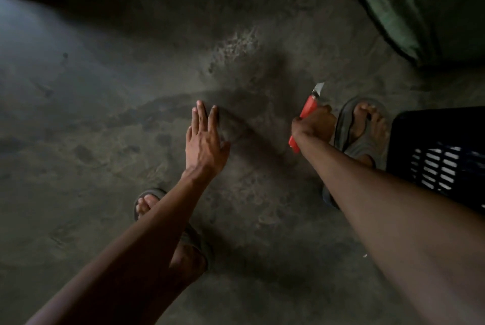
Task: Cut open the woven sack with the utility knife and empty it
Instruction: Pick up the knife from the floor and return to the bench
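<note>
Utility knife (304, 117): red plastic body, short silver blade extended at its upper end, pointing up and slightly right. Held off the floor, tilted, gripped around its middle by the right hand (313, 125); the lower end protrudes below the fist. Woven sack (409, 4): green, creased, dark-edged, at upper right; only part visible.

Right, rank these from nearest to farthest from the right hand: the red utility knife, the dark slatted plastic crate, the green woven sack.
1. Red utility knife: held in the right hand, blade out.
2. Dark slatted plastic crate: at the right edge, beyond the sandalled foot.
3. Green woven sack: top right corner, farthest.
</note>
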A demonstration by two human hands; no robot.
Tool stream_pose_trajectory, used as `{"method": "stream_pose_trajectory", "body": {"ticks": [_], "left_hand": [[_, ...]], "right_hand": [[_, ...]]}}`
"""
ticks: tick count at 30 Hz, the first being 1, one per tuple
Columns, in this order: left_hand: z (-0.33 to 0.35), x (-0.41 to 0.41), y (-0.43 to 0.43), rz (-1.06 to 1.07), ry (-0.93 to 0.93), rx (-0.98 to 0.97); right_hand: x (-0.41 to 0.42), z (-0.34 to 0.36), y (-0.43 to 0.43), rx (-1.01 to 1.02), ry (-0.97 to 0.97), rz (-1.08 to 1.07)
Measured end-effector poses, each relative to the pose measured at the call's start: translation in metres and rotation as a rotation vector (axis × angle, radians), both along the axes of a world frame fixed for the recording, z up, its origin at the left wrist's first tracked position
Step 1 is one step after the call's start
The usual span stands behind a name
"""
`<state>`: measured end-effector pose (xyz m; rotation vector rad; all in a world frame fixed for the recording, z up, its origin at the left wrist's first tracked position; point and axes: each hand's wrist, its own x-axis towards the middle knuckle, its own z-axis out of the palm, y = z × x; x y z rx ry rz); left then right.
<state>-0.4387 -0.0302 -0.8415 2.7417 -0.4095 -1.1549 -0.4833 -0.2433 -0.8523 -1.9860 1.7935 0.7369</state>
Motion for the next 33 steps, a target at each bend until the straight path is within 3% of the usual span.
{"method": "stream_pose_trajectory", "body": {"ticks": [4,8,15,23,28,33], "left_hand": [[0.029,0.005,0.005,0.008,0.033,0.008],[0.105,0.021,0.007,0.025,0.044,-0.006],[0.349,0.061,0.006,0.061,-0.046,-0.116],[0.659,0.109,0.058,0.116,-0.342,-0.348],[0.779,0.154,0.111,0.169,-0.536,-0.415],[0.84,0.214,0.137,0.192,-0.624,-0.393]], "right_hand": [[0.005,0.034,0.005,-0.018,0.008,0.084],[0.014,0.12,0.016,-0.028,-0.01,0.159],[0.041,0.386,0.043,-0.053,-0.145,0.395],[0.092,0.679,0.113,-0.096,-0.542,0.476],[0.156,0.797,0.156,-0.136,-0.678,0.551],[0.225,0.864,0.167,-0.176,-0.707,0.643]]}}
